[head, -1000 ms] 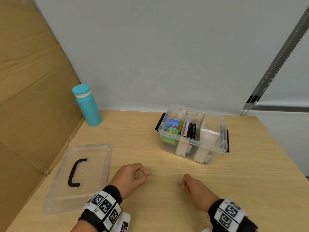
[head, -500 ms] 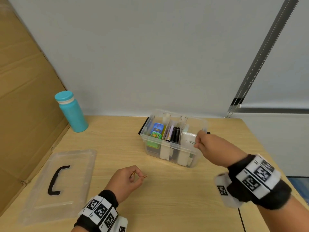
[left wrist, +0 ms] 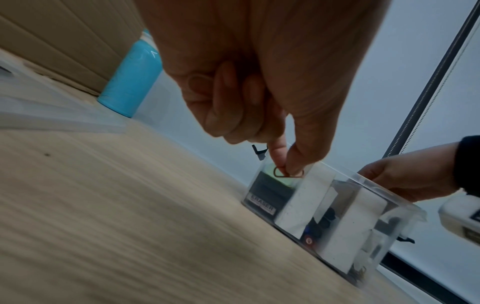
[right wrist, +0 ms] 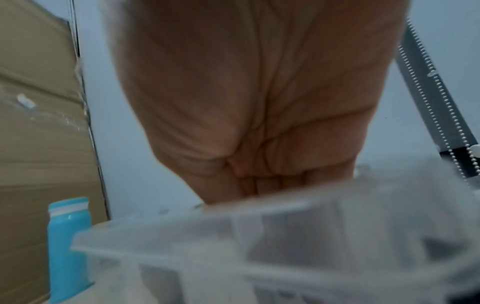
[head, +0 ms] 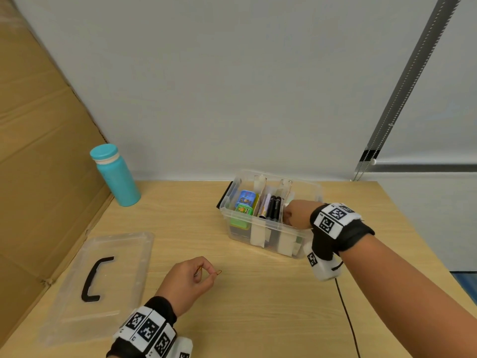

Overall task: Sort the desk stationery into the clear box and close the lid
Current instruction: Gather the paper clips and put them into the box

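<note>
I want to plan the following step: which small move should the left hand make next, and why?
Probably carry the thin orange wire paper clip to the clear plastic box and drop it in. The left hand pinches the clip low over the wooden desk, short of the box, while the right hand is over the box's right compartment.

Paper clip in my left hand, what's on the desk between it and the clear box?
Nothing: in the head view only bare desk lies between the paper clip and the clear box.
</note>
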Tool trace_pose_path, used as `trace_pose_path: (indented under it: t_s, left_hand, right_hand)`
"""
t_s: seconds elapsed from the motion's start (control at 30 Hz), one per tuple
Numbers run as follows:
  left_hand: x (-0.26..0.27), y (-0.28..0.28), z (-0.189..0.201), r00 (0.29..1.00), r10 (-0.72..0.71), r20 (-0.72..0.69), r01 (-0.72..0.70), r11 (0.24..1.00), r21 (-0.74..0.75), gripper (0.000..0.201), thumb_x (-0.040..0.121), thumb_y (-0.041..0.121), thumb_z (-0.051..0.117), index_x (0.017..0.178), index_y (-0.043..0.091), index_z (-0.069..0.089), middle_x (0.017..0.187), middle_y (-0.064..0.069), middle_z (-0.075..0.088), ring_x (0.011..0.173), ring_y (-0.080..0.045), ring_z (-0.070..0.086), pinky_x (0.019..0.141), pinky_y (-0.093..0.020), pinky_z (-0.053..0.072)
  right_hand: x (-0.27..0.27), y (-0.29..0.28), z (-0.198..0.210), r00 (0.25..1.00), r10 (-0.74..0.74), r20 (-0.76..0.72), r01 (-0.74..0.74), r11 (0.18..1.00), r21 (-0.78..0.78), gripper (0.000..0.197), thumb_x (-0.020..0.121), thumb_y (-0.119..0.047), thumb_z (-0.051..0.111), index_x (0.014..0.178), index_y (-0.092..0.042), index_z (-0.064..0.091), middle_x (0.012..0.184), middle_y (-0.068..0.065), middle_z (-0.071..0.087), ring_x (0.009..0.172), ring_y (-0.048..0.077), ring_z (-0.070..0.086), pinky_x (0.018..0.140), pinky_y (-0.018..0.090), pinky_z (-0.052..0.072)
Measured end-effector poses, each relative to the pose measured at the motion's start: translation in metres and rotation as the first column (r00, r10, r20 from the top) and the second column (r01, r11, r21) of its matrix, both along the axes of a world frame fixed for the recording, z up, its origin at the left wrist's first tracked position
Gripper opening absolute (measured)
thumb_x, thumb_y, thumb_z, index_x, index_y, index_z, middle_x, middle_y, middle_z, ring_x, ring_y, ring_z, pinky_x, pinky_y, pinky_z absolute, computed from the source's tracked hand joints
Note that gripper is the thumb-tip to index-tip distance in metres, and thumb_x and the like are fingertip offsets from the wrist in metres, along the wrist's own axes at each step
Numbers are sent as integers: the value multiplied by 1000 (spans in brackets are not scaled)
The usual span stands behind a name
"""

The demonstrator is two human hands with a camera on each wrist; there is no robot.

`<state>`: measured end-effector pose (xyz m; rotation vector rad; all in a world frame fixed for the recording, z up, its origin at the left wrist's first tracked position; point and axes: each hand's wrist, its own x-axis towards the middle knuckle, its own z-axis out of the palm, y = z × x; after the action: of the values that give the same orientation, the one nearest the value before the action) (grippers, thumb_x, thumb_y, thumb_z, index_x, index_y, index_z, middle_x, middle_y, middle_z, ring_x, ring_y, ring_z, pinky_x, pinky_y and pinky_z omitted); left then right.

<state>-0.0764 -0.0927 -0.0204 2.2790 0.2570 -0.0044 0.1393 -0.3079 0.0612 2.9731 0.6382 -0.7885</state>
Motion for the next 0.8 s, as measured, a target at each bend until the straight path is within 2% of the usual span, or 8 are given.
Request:
trace_pose_path:
  t_s: [0.1,0.17,0.23,0.3,0.43,0.63,0.7,0.8]
  left_hand:
    - [-2,0,-2,1000,-5,-1,5,1000,-5,6,85,29,65,79,30,63,40,12,36,44,-5,30,56,-22,35]
    - [-3,-6,-3,1000,-16,-9,16,1000,-21,8,85,28,65,77,30,63,41,11,36,44,-6,30,56,-22,35]
    - [-4,-15,-1,999,-43,-32,43,999,-20,7,85,29,64,79,30,62,42,11,37,44,-6,31,56,-21,34]
    - [-2,-29,3,995,-93,-46,94,995,15,5,86,30,62,82,31,61,45,12,41,45,-7,34,56,-19,34]
    - [8,-68,35,976,-216,-40,219,941,258,4,90,37,52,92,35,55,55,9,39,54,-5,41,52,-13,29]
    - [71,-117,83,945,-300,132,192,833,520,16,95,35,42,102,27,55,93,8,63,81,-7,59,70,-20,45]
    - [104,-133,88,923,-372,103,234,752,617,17,97,27,42,103,19,55,93,2,64,81,-16,62,74,-30,53]
    - [150,-156,91,894,-439,-87,357,582,731,17,96,12,42,106,7,56,95,-11,66,84,-29,65,69,-36,48]
  right_hand:
    - [-10,-21,3,992,-112,57,89,945,314,28,98,-17,39,105,-6,64,106,7,66,96,22,62,86,29,49]
    - [-22,-38,-2,945,-230,232,78,848,524,25,97,-17,40,99,-11,64,101,4,67,90,19,63,81,30,52]
    - [-34,-54,-15,836,-317,448,7,822,570,25,97,-19,40,107,-15,62,106,0,64,94,15,58,80,25,48]
    - [-40,-68,-37,779,-342,525,-14,829,560,36,98,-24,35,126,-14,55,128,2,57,115,17,51,95,30,45]
    - [-44,-77,-78,824,-370,430,14,771,637,49,100,-29,26,149,-21,27,156,-7,25,141,11,27,116,31,26]
    - [-51,-68,-86,815,-461,352,2,609,793,50,101,-25,27,150,-27,21,156,-17,16,140,-2,21,112,21,23]
    - [-52,-69,-86,825,-448,345,0,609,793,50,101,-26,26,151,-30,19,156,-20,13,139,-6,19,111,20,25]
    - [-52,-72,-84,850,-414,327,0,620,785,50,102,-27,26,151,-31,17,155,-22,9,135,-10,18,104,14,25]
